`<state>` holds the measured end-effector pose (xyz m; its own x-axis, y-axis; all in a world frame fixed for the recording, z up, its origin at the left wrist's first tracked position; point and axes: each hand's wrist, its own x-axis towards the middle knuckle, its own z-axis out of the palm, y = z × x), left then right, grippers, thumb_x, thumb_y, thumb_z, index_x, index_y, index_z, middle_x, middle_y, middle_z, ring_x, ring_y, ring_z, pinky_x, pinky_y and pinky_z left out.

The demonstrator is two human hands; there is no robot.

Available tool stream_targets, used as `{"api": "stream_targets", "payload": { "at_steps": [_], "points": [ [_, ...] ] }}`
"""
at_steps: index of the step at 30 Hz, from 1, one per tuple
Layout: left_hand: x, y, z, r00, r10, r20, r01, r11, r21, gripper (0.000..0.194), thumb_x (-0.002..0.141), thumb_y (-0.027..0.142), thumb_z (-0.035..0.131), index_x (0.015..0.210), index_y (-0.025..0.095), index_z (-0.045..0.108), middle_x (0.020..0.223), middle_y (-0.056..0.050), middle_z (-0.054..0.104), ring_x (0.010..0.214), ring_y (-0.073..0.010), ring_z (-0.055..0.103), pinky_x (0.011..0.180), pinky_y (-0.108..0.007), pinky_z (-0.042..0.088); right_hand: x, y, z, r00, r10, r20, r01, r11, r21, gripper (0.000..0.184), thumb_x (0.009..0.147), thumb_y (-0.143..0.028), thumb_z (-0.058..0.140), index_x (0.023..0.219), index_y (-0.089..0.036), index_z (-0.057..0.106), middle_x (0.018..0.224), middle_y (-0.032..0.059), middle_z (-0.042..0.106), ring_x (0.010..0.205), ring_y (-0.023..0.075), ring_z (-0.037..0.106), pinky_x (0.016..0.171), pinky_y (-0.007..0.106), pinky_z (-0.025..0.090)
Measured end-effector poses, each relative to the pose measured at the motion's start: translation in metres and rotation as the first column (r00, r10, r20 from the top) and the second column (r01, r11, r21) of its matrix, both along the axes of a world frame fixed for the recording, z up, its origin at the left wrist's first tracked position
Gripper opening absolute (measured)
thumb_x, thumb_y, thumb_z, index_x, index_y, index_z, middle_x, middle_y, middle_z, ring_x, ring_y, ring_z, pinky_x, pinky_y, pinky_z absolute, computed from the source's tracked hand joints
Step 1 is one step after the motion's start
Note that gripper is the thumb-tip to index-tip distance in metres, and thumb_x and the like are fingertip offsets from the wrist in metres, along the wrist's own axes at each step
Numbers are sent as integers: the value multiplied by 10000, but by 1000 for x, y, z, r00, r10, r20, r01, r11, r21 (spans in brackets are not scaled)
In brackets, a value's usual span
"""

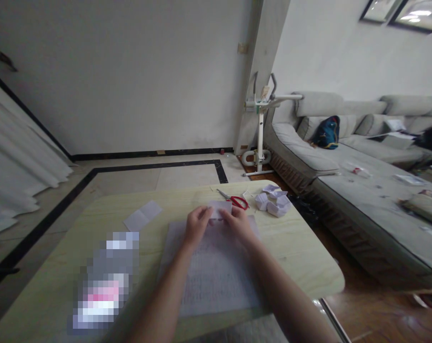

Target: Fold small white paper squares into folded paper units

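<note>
Pale yellow is the bench point(301, 257), and on its near part lies a large sheet point(219, 281) with faint printing, partly under the two forearms. To the left of this sheet is a pixelated object point(101, 286) with pink and white colours; whether it is a container, I cannot tell. Above the far part of the sheet, the left hand point(197, 225) and the right hand point(238, 223) hold a small white paper point(221, 208) between them. The fingers of each hand are pinched on it, one hand at each side. Farther to the left, a creased paper point(143, 216) rests flat on the bench. Just beyond the right hand are scissors point(232, 198) with red handles, and to their right some folded paper pieces point(280, 206) stand in a loose group.

Behind the bench, a white exercise machine point(260, 128) stands beside the grey sofa point(305, 147). On the sofa sits a dark blue bag point(328, 133); what is inside it, I cannot see. Framed pictures point(417, 14) hang on the wall above.
</note>
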<state>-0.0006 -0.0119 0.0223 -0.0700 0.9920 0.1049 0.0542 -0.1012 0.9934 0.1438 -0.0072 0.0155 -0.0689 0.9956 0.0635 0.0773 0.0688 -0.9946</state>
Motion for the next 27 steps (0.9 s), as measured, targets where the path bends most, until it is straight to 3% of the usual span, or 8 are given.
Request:
{"api": "stream_targets", "payload": {
  "at_steps": [8,20,27],
  "points": [
    [2,-5,6,995,-84,-53,82,996,-31,258,736,386,600,686,137,645,579,-10,618,486,-114,534,463,-199,407,2,2,0,997,-68,-39,68,998,1,317,771,-443,561,658,-147,572,551,-6,535,467,97,441,462,217,322],
    [0,-4,2,992,-38,-123,40,999,11,360,774,402,545,504,166,510,452,32,483,429,-99,455,441,-204,337,0,1,2,998,-55,18,55,998,29,301,775,-430,567,675,-146,587,571,15,579,481,112,488,459,218,338],
    [0,-1,-1,996,-28,-80,27,1000,-16,314,755,432,567,620,150,600,493,17,556,450,-118,517,448,-203,376,-1,0,1,998,-17,65,14,999,49,327,783,-446,558,657,-145,574,584,12,545,518,117,475,481,226,336]
  ]
}}
